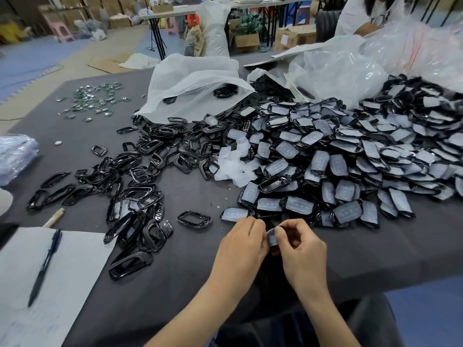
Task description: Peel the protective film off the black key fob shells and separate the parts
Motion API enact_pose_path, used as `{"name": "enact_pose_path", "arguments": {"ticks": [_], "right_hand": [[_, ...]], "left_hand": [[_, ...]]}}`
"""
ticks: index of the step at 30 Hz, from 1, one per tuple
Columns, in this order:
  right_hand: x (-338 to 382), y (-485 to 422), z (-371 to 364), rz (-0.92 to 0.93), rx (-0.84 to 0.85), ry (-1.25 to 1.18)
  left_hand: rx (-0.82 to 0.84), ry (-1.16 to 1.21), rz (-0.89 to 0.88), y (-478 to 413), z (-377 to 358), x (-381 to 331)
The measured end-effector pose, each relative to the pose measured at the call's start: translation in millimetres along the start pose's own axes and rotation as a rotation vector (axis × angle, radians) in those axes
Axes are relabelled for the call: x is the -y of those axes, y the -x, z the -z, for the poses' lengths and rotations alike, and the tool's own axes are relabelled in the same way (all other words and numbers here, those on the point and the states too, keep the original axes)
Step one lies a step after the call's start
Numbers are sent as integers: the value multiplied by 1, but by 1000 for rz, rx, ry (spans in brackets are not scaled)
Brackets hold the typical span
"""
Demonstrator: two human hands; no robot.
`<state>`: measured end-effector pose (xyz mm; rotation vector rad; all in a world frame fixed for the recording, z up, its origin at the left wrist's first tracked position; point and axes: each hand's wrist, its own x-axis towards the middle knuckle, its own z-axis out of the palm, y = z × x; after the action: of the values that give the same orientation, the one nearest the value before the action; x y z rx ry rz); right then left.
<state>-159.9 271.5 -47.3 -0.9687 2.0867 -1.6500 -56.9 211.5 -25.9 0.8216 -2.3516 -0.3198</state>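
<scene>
My left hand (244,242) and my right hand (302,249) meet near the table's front edge and both grip one black key fob shell (271,237) covered with pale film. My right thumb presses on the film's top edge. A large heap of film-covered shells (350,156) fills the right half of the table. To the left lies a spread of bare black frames (140,176). Several loose pieces of peeled clear film (235,159) sit between the two heaps.
Grey cloth covers the table (195,284). A white sheet of paper (62,284) with a black pen (45,266) lies front left. White plastic bags (190,81) stand behind the heaps. Small metal parts (95,100) lie far left. A person in white (363,13) sits at the back right.
</scene>
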Motion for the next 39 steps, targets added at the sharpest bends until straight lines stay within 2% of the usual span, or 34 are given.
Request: {"name": "enact_pose_path", "arguments": {"ticks": [12,27,39], "right_hand": [[2,1,2,4,6,-6],[-1,1,2,-4,22,22],[-2,1,2,-21,35,22]], "left_hand": [[41,109,114,-1,3,0],[182,191,226,-7,3,4],[18,230,254,3,-1,10]]}}
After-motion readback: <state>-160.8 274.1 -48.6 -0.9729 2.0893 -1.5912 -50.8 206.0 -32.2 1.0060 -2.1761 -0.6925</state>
